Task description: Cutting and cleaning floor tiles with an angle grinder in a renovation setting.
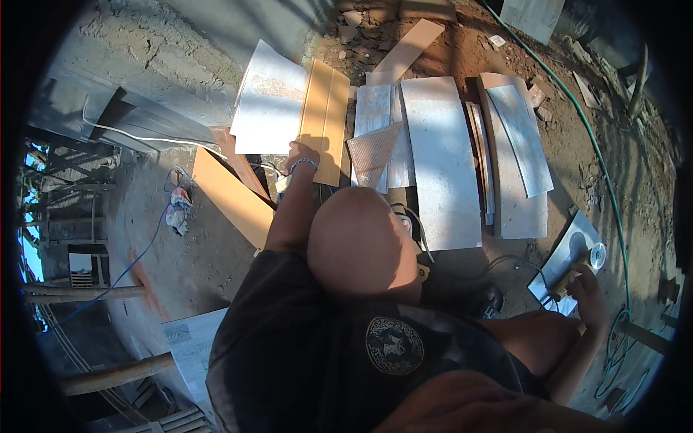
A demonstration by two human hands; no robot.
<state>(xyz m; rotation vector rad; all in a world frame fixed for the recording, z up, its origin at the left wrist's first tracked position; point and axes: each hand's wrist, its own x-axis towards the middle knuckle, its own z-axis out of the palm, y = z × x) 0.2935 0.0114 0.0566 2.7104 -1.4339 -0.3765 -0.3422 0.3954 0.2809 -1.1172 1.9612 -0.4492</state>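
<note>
My left hand (303, 154), with a bracelet at its wrist, is closed at the left edge of a yellow grooved plank (330, 101). Its shadow falls on the plank, and some of its fingers are hard to make out. On the far right, my right hand (588, 292) grips an angle grinder (567, 281) by its body. The grinder's round disc (597, 256) points away from me, above a pale panel piece (548, 278) on the ground. Left of the yellow plank lie white sheets (268, 108). A triangular textured offcut (372, 151) rests on whitish boards right of it.
A wide grey-white board (442, 159) and a stack of tan boards (516, 202) lie ahead. An orange-yellow board (229, 198) slants at the left. A green hose (595, 144) curves along the right, and a blue cord (137, 260) crosses the left floor. Rubble lies at the back.
</note>
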